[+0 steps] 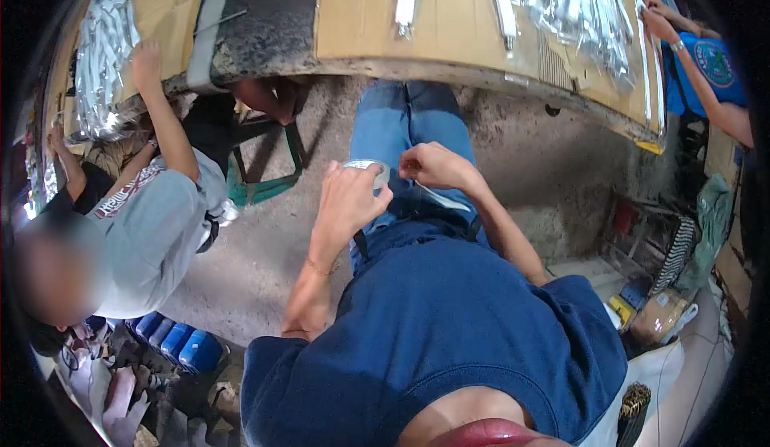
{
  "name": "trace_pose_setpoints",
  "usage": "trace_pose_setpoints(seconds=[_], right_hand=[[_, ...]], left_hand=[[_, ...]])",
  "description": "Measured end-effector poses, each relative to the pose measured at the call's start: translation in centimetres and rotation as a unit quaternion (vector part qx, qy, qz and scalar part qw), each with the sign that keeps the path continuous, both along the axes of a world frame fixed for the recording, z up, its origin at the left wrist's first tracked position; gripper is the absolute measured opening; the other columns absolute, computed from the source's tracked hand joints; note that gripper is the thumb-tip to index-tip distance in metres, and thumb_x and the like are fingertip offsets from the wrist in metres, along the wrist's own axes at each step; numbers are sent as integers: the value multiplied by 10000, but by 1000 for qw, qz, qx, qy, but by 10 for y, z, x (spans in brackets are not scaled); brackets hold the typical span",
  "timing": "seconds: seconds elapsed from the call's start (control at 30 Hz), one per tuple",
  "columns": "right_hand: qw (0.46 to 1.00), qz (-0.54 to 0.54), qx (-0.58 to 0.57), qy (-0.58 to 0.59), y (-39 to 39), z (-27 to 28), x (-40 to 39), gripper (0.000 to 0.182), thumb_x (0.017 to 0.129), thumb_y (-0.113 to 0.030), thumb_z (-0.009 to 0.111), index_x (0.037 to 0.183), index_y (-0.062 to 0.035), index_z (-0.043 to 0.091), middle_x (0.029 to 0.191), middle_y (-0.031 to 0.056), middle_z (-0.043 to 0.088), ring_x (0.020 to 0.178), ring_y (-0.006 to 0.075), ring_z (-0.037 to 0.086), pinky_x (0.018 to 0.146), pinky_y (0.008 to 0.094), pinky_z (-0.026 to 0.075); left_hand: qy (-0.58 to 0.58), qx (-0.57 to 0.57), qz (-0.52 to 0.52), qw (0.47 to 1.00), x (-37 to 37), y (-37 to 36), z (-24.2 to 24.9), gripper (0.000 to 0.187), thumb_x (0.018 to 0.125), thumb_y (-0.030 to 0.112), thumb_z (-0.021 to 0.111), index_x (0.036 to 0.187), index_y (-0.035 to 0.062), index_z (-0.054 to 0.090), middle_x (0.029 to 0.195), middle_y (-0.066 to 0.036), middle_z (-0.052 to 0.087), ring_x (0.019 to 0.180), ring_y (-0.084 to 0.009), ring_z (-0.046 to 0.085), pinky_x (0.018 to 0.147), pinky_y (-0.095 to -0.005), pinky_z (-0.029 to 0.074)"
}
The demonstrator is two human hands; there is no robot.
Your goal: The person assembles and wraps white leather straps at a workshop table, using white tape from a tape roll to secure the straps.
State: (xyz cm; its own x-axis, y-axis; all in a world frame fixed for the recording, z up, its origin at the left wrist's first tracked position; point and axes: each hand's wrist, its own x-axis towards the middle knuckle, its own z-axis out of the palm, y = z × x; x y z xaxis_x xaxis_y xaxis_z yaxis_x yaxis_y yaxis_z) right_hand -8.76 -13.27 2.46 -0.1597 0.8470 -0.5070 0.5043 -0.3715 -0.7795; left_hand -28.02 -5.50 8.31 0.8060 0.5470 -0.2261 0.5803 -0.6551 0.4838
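Note:
A roll of clear tape [380, 173] is gripped in my left hand [347, 202], its ring standing out between thumb and fingers above my lap. Just to the right, my right hand [437, 165] is closed in a pinch close beside the roll; I cannot tell what is between its fingertips. Under that hand a thin white strip [443, 198] lies across my jeans [413, 118]. Both hands are below the near edge of the work table.
Cardboard [361, 14] covers the table ahead, with bundles of silvery wrapped strips [573, 14] on it. One person in grey [152, 222] works at left, another in blue [710, 70] at right. A green-edged stool [261, 186] and blue containers [199, 351] stand at left.

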Motion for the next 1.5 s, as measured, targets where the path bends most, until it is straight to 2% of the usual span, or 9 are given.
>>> trace_pose_setpoints(seconds=[0.1, 0.17, 0.23, 0.37, 0.7, 1.13, 1.37, 1.43, 1.5], right_hand=[[995, -20, 39, -94, -27, -19, -5, 210, 814, -238, 705, 840, -30, 715, 812, 208, 676, 814, 370, 667, 710, 426, 513], [998, -67, 17, -13, -27, -19, 9, 239, 843, -230, 700, 868, 7, 709, 784, 153, 701, 751, 229, 691, 679, 357, 524], [989, -110, 4, 100, -23, -35, 24, 192, 829, -213, 706, 854, -24, 728, 743, 115, 708, 693, 180, 681, 666, 331, 529], [982, -158, 44, 98, -4, -43, 47, 124, 812, -103, 704, 883, -6, 734, 706, 57, 692, 652, 106, 631, 619, 287, 517], [890, -407, 53, 199, 21, -83, 56, 157, 840, -135, 692, 894, 8, 727, 794, 47, 689, 725, 104, 620, 629, 245, 501], [834, -467, 47, 291, 25, -112, 53, 132, 865, -70, 650, 814, 51, 662, 822, 120, 704, 767, 169, 684, 687, 285, 556], [840, -472, 99, 247, 27, -127, 44, 142, 887, -55, 602, 836, 72, 642, 839, 145, 700, 798, 205, 703, 708, 319, 579], [880, -448, 101, 125, 26, -133, 44, 171, 893, -74, 598, 879, 95, 614, 855, 149, 697, 796, 203, 706, 691, 312, 577], [849, -499, 123, 119, 19, -134, 45, 190, 893, -104, 612, 913, 86, 605, 864, 141, 695, 779, 193, 703, 671, 309, 571]], left_hand=[[18, 43, 12, 999, -2, -15, -12, 265, 723, 284, 648, 834, 47, 685, 713, -192, 648, 692, -361, 616, 738, -427, 435], [14, 38, 16, 999, 0, -10, -10, 261, 723, 274, 638, 832, 42, 688, 712, -192, 648, 692, -357, 618, 719, -433, 431], [7, 60, 4, 998, 6, 3, -13, 252, 720, 262, 631, 837, 45, 688, 707, -192, 646, 699, -352, 619, 708, -437, 430], [-32, 110, -18, 993, 26, 26, -33, 241, 724, 236, 608, 835, 39, 690, 703, -191, 643, 731, -354, 629, 709, -439, 432], [85, 119, -26, 989, 94, 52, -59, 262, 851, 337, 615, 911, 109, 728, 796, -200, 680, 773, -343, 669, 771, -453, 483], [95, 12, 5, 995, 113, 65, -95, 224, 869, 299, 576, 968, 161, 723, 916, -207, 681, 881, -372, 664, 791, -473, 526], [108, 19, 9, 994, 120, 64, -98, 236, 878, 307, 581, 961, 136, 720, 887, -211, 678, 862, -375, 657, 783, -473, 523], [112, 51, 14, 992, 120, 62, -99, 249, 872, 312, 589, 956, 116, 717, 886, -204, 680, 850, -366, 662, 778, -469, 528], [140, 78, 28, 987, 111, 67, -115, 256, 870, 307, 592, 966, 104, 714, 888, -201, 683, 847, -365, 664, 773, -465, 528]])
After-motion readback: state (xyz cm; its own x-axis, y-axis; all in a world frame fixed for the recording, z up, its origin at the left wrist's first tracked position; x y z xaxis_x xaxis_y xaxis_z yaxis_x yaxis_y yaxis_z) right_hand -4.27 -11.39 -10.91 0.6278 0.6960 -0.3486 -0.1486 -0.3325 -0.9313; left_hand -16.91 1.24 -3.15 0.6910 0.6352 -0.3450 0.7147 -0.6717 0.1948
